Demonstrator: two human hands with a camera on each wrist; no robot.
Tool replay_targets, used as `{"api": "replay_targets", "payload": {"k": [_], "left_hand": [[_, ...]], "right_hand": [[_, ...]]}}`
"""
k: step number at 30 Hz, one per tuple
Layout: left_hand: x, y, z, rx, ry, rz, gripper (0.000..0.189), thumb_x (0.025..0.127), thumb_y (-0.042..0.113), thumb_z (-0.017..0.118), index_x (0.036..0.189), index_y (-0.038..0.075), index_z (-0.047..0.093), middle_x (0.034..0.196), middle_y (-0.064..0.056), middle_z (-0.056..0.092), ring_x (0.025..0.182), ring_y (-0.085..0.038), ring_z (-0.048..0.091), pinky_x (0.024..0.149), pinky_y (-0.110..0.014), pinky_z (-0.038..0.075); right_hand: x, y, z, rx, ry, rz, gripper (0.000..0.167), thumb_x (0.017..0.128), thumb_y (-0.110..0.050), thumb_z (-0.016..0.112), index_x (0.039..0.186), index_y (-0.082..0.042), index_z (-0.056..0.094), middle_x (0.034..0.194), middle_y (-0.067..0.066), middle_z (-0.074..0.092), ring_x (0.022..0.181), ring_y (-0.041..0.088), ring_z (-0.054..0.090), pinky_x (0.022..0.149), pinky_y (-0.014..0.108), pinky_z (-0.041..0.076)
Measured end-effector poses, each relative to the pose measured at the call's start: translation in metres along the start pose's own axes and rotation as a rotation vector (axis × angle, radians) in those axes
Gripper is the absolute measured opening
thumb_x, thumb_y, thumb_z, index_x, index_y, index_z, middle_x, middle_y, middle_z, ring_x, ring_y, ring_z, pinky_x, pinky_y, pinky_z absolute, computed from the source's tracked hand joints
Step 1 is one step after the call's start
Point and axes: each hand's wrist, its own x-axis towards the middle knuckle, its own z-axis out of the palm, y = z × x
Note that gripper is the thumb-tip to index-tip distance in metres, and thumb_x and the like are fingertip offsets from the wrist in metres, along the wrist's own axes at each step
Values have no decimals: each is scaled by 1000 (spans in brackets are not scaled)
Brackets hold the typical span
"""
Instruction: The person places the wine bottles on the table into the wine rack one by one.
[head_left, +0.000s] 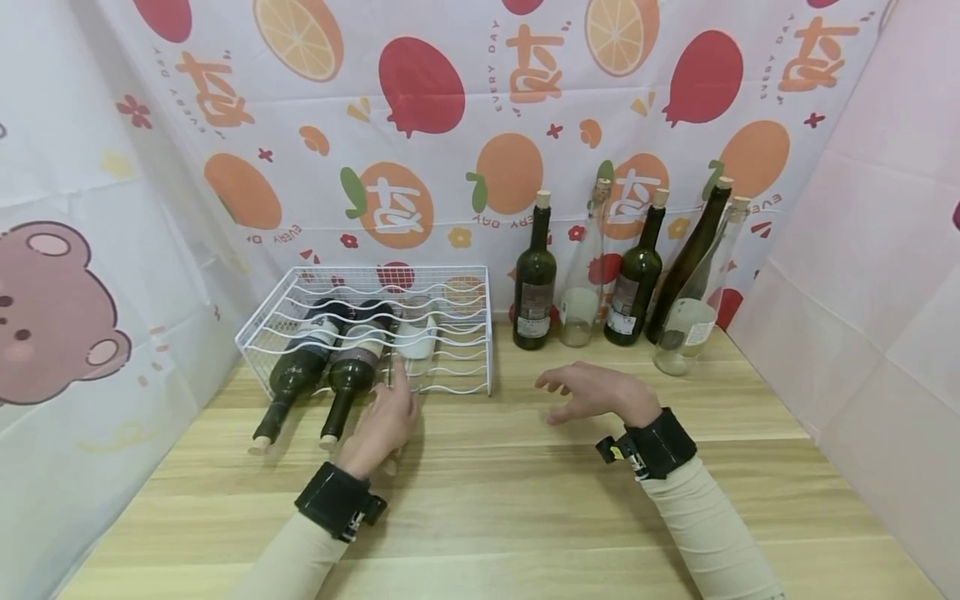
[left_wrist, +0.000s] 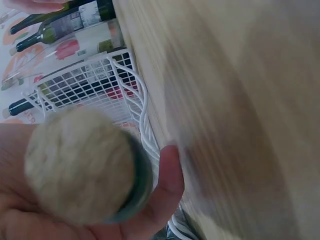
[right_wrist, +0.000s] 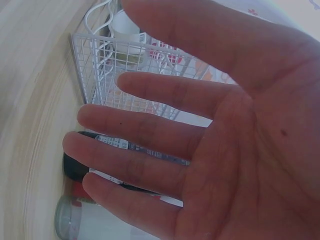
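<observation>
A white wire rack [head_left: 490, 342] stands at the back left of the table. Two dark corked wine bottles lie side by side in it, the left bottle [head_left: 294, 377] and the middle bottle [head_left: 351, 372], necks toward me. To their right lies a clear glass bottle with a white label [head_left: 415, 340]. My left hand [head_left: 384, 427] holds this clear bottle by its neck, index finger stretched along it; the hand hides much of the neck. Its cork [left_wrist: 80, 165] fills the near part of the left wrist view. My right hand [head_left: 600, 390] hovers over the table, fingers spread and holding nothing.
Several corked bottles stand upright at the back right, among them a dark green bottle [head_left: 535, 287] nearest the rack and a clear bottle [head_left: 686, 321] at the front. A fruit-patterned cloth [head_left: 442, 200] hangs behind. The wooden table [head_left: 510, 500] extends toward me.
</observation>
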Motion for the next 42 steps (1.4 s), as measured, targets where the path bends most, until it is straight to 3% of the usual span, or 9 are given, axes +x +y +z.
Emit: {"api": "replay_targets", "payload": {"k": [7,13,17,25,28,36,42], "left_hand": [[-4,2,2,103,55,62,92,93,10,65,160,-10,6,117,-51,56,82,-54,68,60,-53,55],[-6,11,4,245,172,74,83,90,9,67,156,-14,23,101,-44,60,72,-47,66,56,-52,55],[-9,18,6,338,271,65,75,88,5,67,152,-13,33,100,-38,60,66,-40,66,54,-50,56],[-9,14,13,363,438,149,71,73,-7,67,140,-11,45,82,-31,64,64,-42,66,49,-50,54],[-9,13,12,356,435,171,66,70,-10,66,134,-13,48,79,-30,67,65,-44,67,50,-50,54],[-9,15,3,340,325,178,55,77,-10,63,129,-23,52,84,-32,70,70,-45,70,54,-50,57],[-7,13,0,272,272,170,54,74,-7,68,123,-24,52,86,-34,70,73,-48,69,57,-53,57]], "right_hand": [[0,1,0,-4,-4,4,57,94,-27,76,145,-9,57,142,19,63,131,40,61,105,52,52],[-2,-1,-2,-1,-5,7,58,94,-30,77,144,-10,57,142,19,63,130,39,61,105,51,52],[-2,-1,-2,5,-5,9,57,94,-28,76,145,-10,57,143,19,63,131,40,61,106,51,52],[-2,-1,-2,0,-3,-1,58,94,-29,76,145,-10,57,142,20,63,130,40,61,106,50,52],[-3,-1,-2,1,-4,5,57,95,-28,76,145,-9,56,143,20,62,131,40,61,106,51,52],[-1,-3,-1,-2,-5,3,58,94,-26,77,145,-7,57,142,20,63,130,40,62,104,51,52],[-1,-3,0,10,-8,10,58,94,-27,76,145,-8,57,143,20,63,131,40,61,106,51,52]]}}
